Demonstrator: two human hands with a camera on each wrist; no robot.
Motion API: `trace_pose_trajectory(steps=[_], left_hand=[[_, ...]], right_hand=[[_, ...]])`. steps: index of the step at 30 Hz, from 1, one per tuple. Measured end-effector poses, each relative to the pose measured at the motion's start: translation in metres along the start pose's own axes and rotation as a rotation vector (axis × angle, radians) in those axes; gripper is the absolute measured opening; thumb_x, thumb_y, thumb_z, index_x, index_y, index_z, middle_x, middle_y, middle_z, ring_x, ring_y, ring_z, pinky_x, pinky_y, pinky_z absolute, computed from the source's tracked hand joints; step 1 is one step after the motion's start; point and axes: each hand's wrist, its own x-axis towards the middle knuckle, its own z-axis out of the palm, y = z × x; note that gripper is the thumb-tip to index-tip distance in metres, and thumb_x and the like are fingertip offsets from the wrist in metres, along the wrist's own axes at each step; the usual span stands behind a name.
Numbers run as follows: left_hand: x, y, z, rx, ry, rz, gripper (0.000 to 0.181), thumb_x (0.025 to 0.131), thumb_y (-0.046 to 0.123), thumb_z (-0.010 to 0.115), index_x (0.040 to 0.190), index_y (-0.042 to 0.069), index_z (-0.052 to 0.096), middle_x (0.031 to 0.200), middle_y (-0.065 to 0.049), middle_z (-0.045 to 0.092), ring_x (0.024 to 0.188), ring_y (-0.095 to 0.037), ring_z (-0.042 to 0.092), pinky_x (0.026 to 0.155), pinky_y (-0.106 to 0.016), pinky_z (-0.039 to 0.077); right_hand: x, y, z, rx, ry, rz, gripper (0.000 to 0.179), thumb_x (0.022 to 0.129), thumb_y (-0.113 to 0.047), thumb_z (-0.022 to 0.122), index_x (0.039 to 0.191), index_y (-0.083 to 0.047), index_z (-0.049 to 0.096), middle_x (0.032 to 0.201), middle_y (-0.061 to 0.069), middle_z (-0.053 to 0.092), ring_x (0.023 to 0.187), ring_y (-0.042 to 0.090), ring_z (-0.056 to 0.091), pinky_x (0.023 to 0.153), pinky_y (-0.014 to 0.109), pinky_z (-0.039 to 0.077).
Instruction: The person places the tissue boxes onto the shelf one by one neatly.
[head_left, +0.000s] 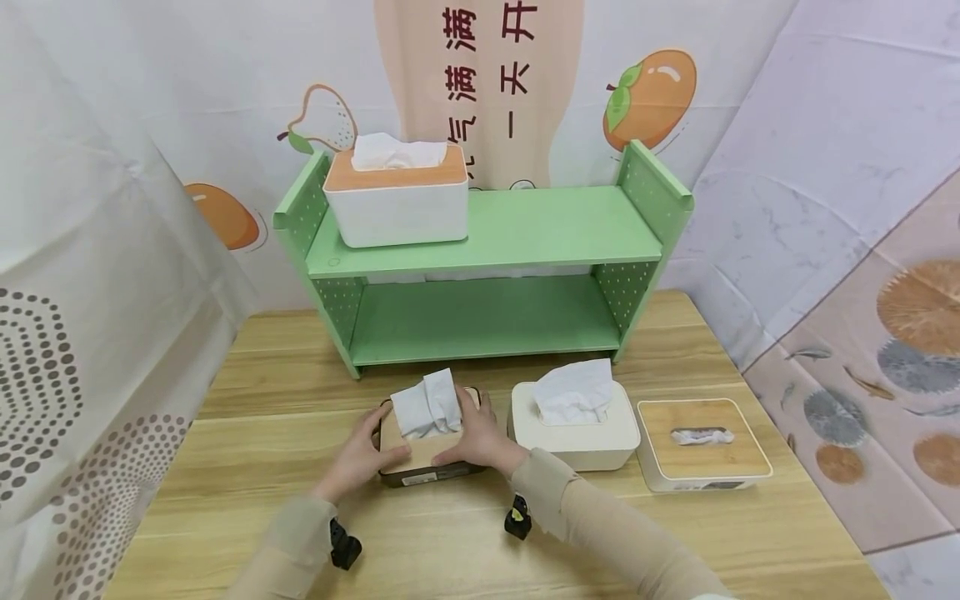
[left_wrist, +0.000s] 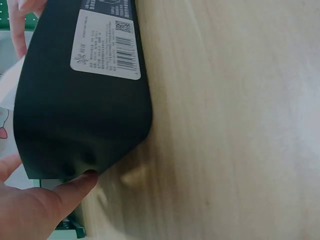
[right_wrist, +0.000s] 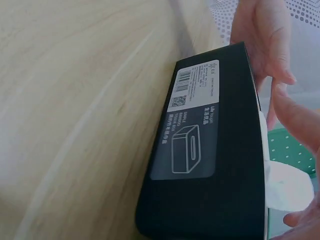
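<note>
A black tissue box (head_left: 422, 451) with a light wooden lid rests on the table below the shelf, white tissue (head_left: 427, 406) standing up from its slot. My left hand (head_left: 358, 461) grips its left end, thumb on the lid. On the right end my right hand (head_left: 480, 435) holds it the same way. In the left wrist view a fingertip touches the dark end wall (left_wrist: 80, 110), and the label (left_wrist: 106, 45) faces that camera. The right wrist view shows the long labelled side (right_wrist: 215, 200), with both hands beyond it.
A green two-tier shelf (head_left: 480, 321) stands behind, with a white wood-topped tissue box (head_left: 405, 215) on its upper left. A cream tissue box (head_left: 573, 437) and a white wood-lidded one (head_left: 705, 462) sit to the right on the wooden table (head_left: 247, 467).
</note>
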Motion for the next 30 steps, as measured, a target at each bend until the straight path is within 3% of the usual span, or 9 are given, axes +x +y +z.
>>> trace_pose_trajectory(steps=[3,8,10,17,24,30], left_hand=[[-0.001,-0.001,0.003,0.008,-0.015,-0.007,0.095,0.078,0.034,0.078,0.150,0.008,0.022,0.153,-0.028,0.015,0.140,-0.047,0.015,0.111,-0.060,0.020],[-0.002,-0.005,0.008,-0.008,-0.023,-0.012,0.103,0.074,0.029,0.082,0.152,0.009,0.018,0.154,-0.029,0.012,0.141,-0.047,0.012,0.111,-0.059,0.019],[-0.003,-0.006,0.009,-0.028,-0.028,-0.021,0.103,0.073,0.028,0.082,0.152,0.012,0.018,0.155,-0.028,0.010,0.141,-0.046,0.010,0.112,-0.059,0.018],[-0.006,-0.012,0.009,-0.116,-0.039,-0.002,0.105,0.069,0.023,0.085,0.152,0.018,0.021,0.156,-0.022,0.013,0.143,-0.040,0.010,0.114,-0.055,0.018],[-0.008,-0.014,0.010,-0.067,-0.040,-0.022,0.112,0.064,0.029,0.088,0.152,0.021,0.020,0.156,-0.021,0.016,0.142,-0.039,0.016,0.112,-0.055,0.021],[-0.009,-0.012,0.011,-0.091,0.008,-0.030,0.105,0.065,0.028,0.087,0.150,0.017,0.027,0.155,-0.021,0.020,0.141,-0.039,0.023,0.111,-0.052,0.027]], right_hand=[[-0.001,0.004,0.000,-0.010,-0.010,0.003,0.118,0.062,-0.029,0.090,0.151,-0.013,0.016,0.152,0.035,0.004,0.138,0.054,0.009,0.103,0.065,0.030],[-0.003,0.009,-0.002,-0.046,-0.038,0.001,0.118,0.062,-0.028,0.090,0.151,-0.008,0.016,0.146,0.035,0.022,0.126,0.044,0.041,0.098,0.051,0.043],[-0.004,0.011,-0.003,-0.062,-0.054,0.002,0.119,0.062,-0.030,0.089,0.152,-0.009,0.015,0.145,0.034,0.026,0.122,0.042,0.046,0.095,0.050,0.044],[-0.006,0.016,-0.003,0.001,-0.053,-0.003,0.119,0.061,-0.028,0.090,0.152,-0.011,0.015,0.143,0.029,0.035,0.116,0.036,0.049,0.095,0.049,0.043],[-0.006,0.020,0.000,0.024,-0.029,-0.009,0.116,0.061,-0.029,0.090,0.152,-0.015,0.020,0.144,0.023,0.038,0.111,0.029,0.051,0.096,0.045,0.042],[-0.009,0.019,0.002,0.037,-0.006,-0.019,0.112,0.062,-0.029,0.090,0.151,-0.014,0.023,0.142,0.023,0.041,0.107,0.029,0.053,0.093,0.045,0.044]])
